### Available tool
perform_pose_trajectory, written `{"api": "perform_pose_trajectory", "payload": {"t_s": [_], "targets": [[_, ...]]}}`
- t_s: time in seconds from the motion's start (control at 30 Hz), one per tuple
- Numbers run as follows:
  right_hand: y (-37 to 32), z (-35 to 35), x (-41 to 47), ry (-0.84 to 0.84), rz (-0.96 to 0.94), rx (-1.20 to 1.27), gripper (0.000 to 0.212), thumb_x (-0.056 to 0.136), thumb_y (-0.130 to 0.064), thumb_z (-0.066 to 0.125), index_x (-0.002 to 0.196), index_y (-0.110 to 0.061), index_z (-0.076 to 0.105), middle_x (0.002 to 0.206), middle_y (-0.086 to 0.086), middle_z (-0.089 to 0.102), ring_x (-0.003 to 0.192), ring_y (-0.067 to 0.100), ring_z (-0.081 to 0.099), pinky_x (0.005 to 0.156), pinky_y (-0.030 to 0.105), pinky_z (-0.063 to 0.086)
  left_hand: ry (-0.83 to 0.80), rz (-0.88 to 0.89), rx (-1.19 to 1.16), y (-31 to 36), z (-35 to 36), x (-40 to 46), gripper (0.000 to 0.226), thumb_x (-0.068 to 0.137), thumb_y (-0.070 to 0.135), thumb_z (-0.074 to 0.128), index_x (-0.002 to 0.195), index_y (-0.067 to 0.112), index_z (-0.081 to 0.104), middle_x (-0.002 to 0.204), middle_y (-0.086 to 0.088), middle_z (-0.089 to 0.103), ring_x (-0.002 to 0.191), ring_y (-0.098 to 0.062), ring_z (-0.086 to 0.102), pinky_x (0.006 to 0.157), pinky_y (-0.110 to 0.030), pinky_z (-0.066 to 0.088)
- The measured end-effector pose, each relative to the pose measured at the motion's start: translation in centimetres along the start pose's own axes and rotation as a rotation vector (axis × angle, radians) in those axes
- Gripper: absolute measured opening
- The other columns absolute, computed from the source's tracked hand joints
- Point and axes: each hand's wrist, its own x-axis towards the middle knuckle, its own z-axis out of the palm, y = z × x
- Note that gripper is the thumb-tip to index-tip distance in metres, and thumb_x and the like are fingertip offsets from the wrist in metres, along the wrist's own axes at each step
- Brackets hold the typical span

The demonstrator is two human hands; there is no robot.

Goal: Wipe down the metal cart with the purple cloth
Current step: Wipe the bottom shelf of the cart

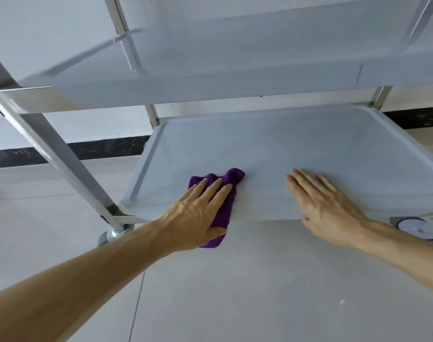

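Note:
The metal cart has several grey tray shelves on shiny square posts. I look at its lowest shelf, close to the floor. A purple cloth lies at the front left of that shelf and hangs over its front edge. My left hand presses flat on the cloth, fingers spread, thumb under the hanging part. My right hand rests flat on the bare shelf to the right, fingers together, thumb hooked over the front edge, holding nothing.
An upper shelf overhangs the lowest one from above. A slanted post runs down to a caster at the front left; another caster sits at the front right. Pale floor tiles and a white wall with a dark skirting strip surround the cart.

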Motion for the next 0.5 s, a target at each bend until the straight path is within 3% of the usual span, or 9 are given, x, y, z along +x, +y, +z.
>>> {"api": "perform_pose_trajectory", "payload": {"t_s": [0.07,0.17,0.4,0.5], "targets": [[0.5,0.0,-0.8,0.072,0.009,0.015,0.102,0.054,-0.017,0.091,0.14,0.01,0.044,0.146,0.029,0.045,0.133,0.042,0.048,0.105,0.057,0.043,-0.036,-0.043,0.003,-2.8,-0.1,-2.6,0.097,0.087,0.063,0.054,0.157,0.025,-0.003,0.165,0.003,0.002,0.152,-0.022,0.002,0.12,-0.032,0.011],[1.0,0.3,-2.0,0.114,0.027,0.015,0.104,0.036,-0.012,0.096,0.128,0.014,0.056,0.133,0.032,0.056,0.119,0.046,0.059,0.092,0.061,0.051,-0.089,-0.134,0.021,-6.1,-0.5,-6.0,0.097,0.086,0.071,0.044,0.156,0.027,-0.007,0.164,0.005,-0.003,0.152,-0.018,-0.002,0.119,-0.029,0.004],[1.1,0.0,-4.0,0.097,0.007,0.03,0.11,0.029,-0.009,0.096,0.127,0.015,0.056,0.133,0.032,0.056,0.118,0.047,0.06,0.094,0.059,0.052,-0.152,-0.223,-0.017,-6.0,-0.8,-7.7,0.101,0.08,0.08,0.022,0.156,0.021,-0.008,0.165,0.001,-0.003,0.152,-0.024,-0.007,0.122,-0.037,0.007],[1.6,0.2,-5.2,0.079,-0.011,0.017,0.11,0.031,-0.007,0.095,0.131,0.013,0.053,0.137,0.029,0.054,0.121,0.047,0.057,0.108,0.045,0.028,-0.114,-0.216,-0.068,-5.1,-0.4,-8.2,0.099,0.081,0.08,0.016,0.156,0.02,-0.005,0.165,0.001,0.0,0.152,-0.024,-0.006,0.124,-0.041,0.007]]}}
